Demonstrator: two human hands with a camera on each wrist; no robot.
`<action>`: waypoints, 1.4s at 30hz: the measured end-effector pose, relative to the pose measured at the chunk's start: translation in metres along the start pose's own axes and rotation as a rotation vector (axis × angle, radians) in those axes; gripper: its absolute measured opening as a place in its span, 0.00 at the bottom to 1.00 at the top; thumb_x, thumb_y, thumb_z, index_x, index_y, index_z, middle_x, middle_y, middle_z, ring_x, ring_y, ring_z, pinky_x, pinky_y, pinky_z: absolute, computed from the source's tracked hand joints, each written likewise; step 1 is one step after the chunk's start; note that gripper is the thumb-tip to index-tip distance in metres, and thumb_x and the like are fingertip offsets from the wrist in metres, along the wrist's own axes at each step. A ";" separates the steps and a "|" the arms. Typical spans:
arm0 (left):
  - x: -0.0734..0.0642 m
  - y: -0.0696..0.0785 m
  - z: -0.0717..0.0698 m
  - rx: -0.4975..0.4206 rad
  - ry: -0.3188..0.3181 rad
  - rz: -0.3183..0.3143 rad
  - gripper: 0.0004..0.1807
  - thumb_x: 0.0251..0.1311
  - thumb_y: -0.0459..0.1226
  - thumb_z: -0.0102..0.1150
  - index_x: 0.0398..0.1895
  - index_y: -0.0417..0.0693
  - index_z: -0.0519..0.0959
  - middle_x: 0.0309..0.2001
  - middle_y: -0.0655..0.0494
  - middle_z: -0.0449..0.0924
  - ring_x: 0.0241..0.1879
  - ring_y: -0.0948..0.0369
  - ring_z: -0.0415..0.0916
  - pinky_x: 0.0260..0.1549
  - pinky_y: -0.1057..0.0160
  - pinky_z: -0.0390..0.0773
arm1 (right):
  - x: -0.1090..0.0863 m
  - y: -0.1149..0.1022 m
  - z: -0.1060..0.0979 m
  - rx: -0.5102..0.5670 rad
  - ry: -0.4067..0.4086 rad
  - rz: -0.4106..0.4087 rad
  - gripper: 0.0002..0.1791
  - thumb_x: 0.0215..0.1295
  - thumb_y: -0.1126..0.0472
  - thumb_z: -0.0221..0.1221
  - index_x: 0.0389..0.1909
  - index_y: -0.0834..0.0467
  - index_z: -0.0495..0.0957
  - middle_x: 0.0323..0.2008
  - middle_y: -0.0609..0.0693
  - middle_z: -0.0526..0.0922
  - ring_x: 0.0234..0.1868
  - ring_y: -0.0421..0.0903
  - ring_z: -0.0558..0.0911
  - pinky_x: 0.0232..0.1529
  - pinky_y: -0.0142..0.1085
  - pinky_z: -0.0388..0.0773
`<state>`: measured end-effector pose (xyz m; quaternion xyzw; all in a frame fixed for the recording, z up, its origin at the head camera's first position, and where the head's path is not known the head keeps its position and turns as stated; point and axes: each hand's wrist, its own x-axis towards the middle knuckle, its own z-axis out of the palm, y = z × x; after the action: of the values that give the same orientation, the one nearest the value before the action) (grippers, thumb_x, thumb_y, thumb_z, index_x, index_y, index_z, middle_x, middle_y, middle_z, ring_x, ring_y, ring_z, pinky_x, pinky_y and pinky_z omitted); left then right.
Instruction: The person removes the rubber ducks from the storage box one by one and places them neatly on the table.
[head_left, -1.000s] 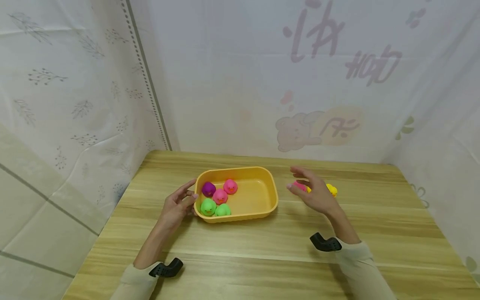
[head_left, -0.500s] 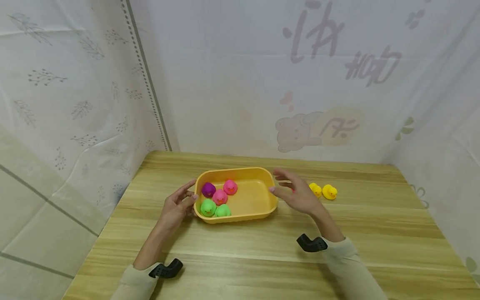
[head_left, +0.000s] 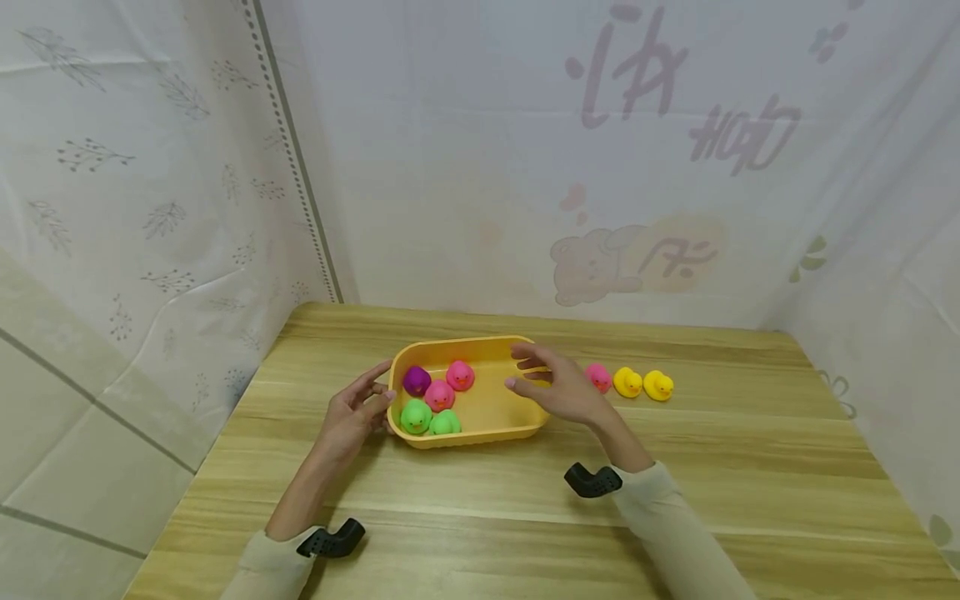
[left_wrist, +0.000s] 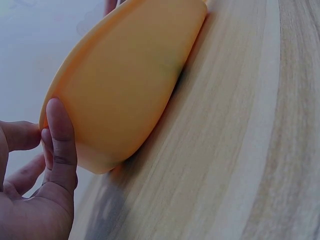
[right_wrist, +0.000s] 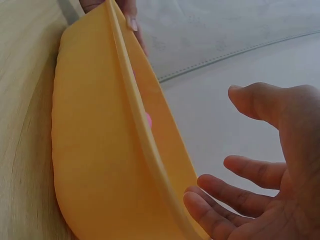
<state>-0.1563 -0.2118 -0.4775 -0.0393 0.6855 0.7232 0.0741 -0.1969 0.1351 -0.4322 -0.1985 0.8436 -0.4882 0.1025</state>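
An orange-yellow plastic tub [head_left: 491, 433] sits on the table. Gathered in its left half are a purple duck [head_left: 417, 381], two pink ducks [head_left: 439, 396] and two green ducks [head_left: 416, 416], all small toys. My left hand [head_left: 352, 417] pinches the tub's left end at the rim; in the left wrist view a finger [left_wrist: 62, 135] lies along the outer wall. Over the tub's right end hovers my right hand [head_left: 566, 387], fingers spread and loosely bent. The right wrist view shows nothing in that hand [right_wrist: 270, 175].
To the right of the tub, a pink duck [head_left: 597, 377] and two yellow ducks [head_left: 628, 382] stand in a row on the wooden table [head_left: 480, 533]. A printed cloth [head_left: 450, 167] hangs behind the table's back edge, with more cloth on both sides.
My right hand has moved left, from above the row of ducks to over the tub's right end, uncovering the pink and yellow ducks. The left hand and tub have stayed in place.
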 end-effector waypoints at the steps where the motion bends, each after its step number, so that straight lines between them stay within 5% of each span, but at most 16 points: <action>1: 0.000 0.000 0.000 0.000 0.000 -0.003 0.30 0.73 0.34 0.58 0.77 0.51 0.66 0.44 0.54 0.70 0.27 0.64 0.76 0.29 0.68 0.84 | 0.002 -0.001 0.002 -0.003 -0.004 -0.001 0.36 0.69 0.47 0.65 0.72 0.58 0.69 0.70 0.57 0.74 0.68 0.58 0.75 0.71 0.54 0.74; 24: 0.000 -0.002 -0.001 -0.014 -0.006 0.011 0.31 0.72 0.34 0.59 0.77 0.50 0.66 0.44 0.54 0.70 0.26 0.64 0.76 0.28 0.69 0.84 | 0.035 -0.001 0.031 -0.032 -0.032 0.029 0.34 0.70 0.47 0.64 0.70 0.61 0.71 0.68 0.59 0.75 0.64 0.56 0.78 0.66 0.50 0.79; 42: -0.001 0.000 0.000 -0.023 -0.018 0.017 0.31 0.73 0.34 0.58 0.77 0.50 0.64 0.44 0.54 0.70 0.27 0.65 0.76 0.29 0.69 0.84 | 0.058 -0.002 0.061 -0.081 -0.002 0.113 0.26 0.67 0.48 0.66 0.61 0.57 0.80 0.57 0.54 0.84 0.55 0.52 0.82 0.60 0.46 0.81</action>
<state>-0.1553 -0.2116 -0.4771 -0.0277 0.6768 0.7319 0.0739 -0.2260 0.0613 -0.4603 -0.1552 0.8723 -0.4471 0.1227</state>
